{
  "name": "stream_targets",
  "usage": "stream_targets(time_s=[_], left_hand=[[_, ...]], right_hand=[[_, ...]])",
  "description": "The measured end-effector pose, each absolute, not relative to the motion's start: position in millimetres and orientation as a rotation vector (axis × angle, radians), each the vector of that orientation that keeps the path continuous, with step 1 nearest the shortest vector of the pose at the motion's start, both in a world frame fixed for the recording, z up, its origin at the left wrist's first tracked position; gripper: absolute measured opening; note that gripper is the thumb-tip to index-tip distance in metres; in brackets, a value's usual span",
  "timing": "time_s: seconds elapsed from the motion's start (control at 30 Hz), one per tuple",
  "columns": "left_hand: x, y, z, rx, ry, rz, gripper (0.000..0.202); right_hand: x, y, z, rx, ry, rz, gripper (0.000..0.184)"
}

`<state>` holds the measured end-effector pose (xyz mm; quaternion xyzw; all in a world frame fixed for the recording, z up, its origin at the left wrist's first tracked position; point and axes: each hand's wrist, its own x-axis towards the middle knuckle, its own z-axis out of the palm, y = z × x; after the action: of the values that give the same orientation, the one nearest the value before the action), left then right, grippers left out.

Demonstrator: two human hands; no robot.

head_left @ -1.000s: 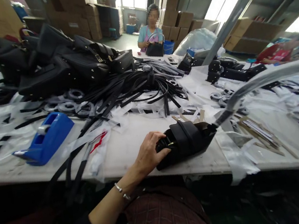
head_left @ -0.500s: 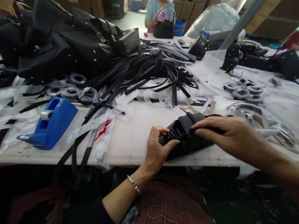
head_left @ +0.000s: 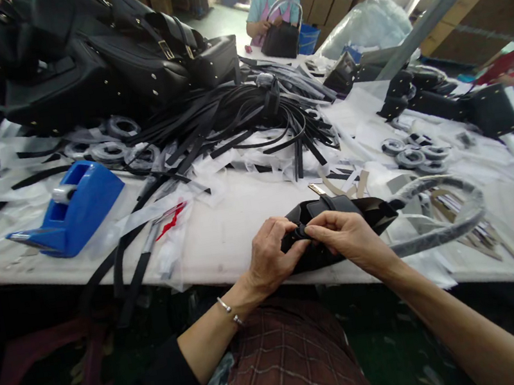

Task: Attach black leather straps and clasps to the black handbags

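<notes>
A black handbag (head_left: 337,204) lies on its side at the table's front edge, a gold buckle (head_left: 316,189) on its strap. Its handle (head_left: 458,232), wrapped in clear plastic, loops out to the right. My left hand (head_left: 273,251) grips the bag's left end, thumb and fingers closed around the edge. Close beside it, my right hand (head_left: 345,237) pinches a small black piece, perhaps a strap end, against the bag. The fingers partly cover that piece, so its exact kind is unclear.
A blue tape dispenser (head_left: 81,207) stands at left, near a red-marked tool (head_left: 171,222). Black straps (head_left: 225,113) and black bags (head_left: 87,76) are heaped behind. Wrapped rings (head_left: 410,157) lie at right. Across the table a person (head_left: 275,14) holds a bag.
My right hand has moved left, bringing the small black piece up to my left hand. The bag's wrapped handle now shows plainly on the right. The view has shifted slightly.
</notes>
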<state>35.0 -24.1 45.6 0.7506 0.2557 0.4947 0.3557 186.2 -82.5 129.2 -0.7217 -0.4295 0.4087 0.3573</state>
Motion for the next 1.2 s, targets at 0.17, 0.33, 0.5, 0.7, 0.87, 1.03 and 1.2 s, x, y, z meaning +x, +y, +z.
stream_targets(time_s=[0.17,0.33,0.5,0.7,0.87,1.03,1.2], left_hand=[[34.7,-22.9,42.8,2.047,0.616,1.297,0.015],[38.0,-24.7,42.8,2.096,0.595,1.284,0.013],[40.4,-27.1,43.4,2.122,0.568,1.281,0.011],[42.9,-25.5,40.9,2.195,0.498,1.381,0.012],[45.4,-25.5,32.9,2.265,0.406,1.357,0.013],[44.7,-23.3,32.1,2.264,0.407,1.378,0.014],[43.0,-22.9,34.9,2.237,0.426,1.369,0.014]], right_hand=[[185.2,-84.0,133.5,-1.916,-1.242,0.937,0.029],[179.1,-84.3,153.8,-2.042,-1.861,0.388,0.015],[168.2,-78.2,171.6,-2.194,-2.339,0.103,0.017],[166.9,-56.3,192.6,-2.341,-2.456,0.399,0.019],[172.9,-45.4,194.5,-2.279,-2.428,0.660,0.017],[180.9,-43.1,189.2,-2.193,-2.424,0.803,0.021],[187.5,-48.5,180.9,-2.192,-2.224,0.851,0.008]])
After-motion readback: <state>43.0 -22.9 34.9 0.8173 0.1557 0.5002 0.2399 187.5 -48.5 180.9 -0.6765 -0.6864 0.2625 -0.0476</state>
